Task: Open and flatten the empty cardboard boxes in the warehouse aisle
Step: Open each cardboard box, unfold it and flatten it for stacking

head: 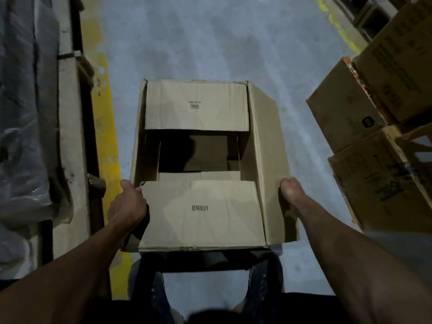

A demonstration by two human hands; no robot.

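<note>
Head view, looking down on a cardboard box point(264, 146) held over the grey concrete floor point(210, 43) of the aisle. The box is open at the top: its far flap point(196, 105) and its near flap point(201, 213), the latter printed "EN851", are folded part-way inward, leaving a dark gap between them through which the bottom flaps show. The left hand point(128, 202) grips the box at its left edge, beside the near flap, with the thumb on top and the fingers curled out of sight down the side wall. The right hand point(292, 195) is set against the right wall of the box at its near end; its fingers are hidden behind the cardboard, so how far they curl cannot be told. Left of the box a yellow floor stripe point(105, 136) runs along a wooden pallet point(70, 136), on which lies a load under clear plastic wrap point(21, 136). Right of the box, well apart from it, stand stacked cartons point(383, 146) with dark printing. Below the box, at the near edge of the view, the person's dark trouser legs point(154, 300) are visible
</note>
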